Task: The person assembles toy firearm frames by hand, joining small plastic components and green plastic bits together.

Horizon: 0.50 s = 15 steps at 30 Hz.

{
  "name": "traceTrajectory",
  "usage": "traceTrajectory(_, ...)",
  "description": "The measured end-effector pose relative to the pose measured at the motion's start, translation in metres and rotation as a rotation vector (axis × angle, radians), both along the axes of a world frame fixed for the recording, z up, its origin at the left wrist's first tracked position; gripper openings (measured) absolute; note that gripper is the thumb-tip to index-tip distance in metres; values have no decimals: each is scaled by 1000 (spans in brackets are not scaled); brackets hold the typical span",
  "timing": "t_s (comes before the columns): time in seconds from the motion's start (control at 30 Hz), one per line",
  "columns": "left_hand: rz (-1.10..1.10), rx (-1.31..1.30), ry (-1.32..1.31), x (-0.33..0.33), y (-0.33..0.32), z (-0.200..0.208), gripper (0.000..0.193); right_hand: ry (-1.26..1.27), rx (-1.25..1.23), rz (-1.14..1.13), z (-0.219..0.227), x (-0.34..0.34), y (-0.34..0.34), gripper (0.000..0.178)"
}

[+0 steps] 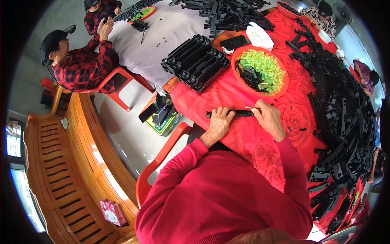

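Observation:
A long, narrow black plastic part [243,113] lies across the red tablecloth in front of me. My left hand [219,123] is closed over its left end and holds it against the table. At the other end, my right hand [268,120] is pinched, thumb and index finger together; a small pale tip shows at the fingers, too small to name. Beyond my hands stands an orange-red bowl [286,86] with yellow-green translucent pieces [266,67] and several small black parts [250,78]. To its left, long black plastic frames [197,61] are stacked in rows.
A large heap of black plastic parts [341,110] covers the right side; another pile [223,14] is at the back. A phone [235,42] and white container [260,35] stand behind the bowl. At left are a wooden bench [61,162] and a seated person in plaid [81,65].

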State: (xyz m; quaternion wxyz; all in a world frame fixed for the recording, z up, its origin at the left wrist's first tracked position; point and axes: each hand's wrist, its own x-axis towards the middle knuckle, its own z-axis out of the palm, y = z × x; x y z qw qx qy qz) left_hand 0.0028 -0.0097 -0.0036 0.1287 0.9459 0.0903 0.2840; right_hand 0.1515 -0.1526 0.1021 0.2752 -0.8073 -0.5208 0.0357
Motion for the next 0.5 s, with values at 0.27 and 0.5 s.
traceTrajectory(0.27, -32, -106, 28, -7, 1, 10, 18, 587, 290, 58, -51, -15, -24, 11)
traceTrajectory(0.5, 142, 66, -186, -19, 14, 39, 17, 803, 481, 32, -58, -34, -26, 15)
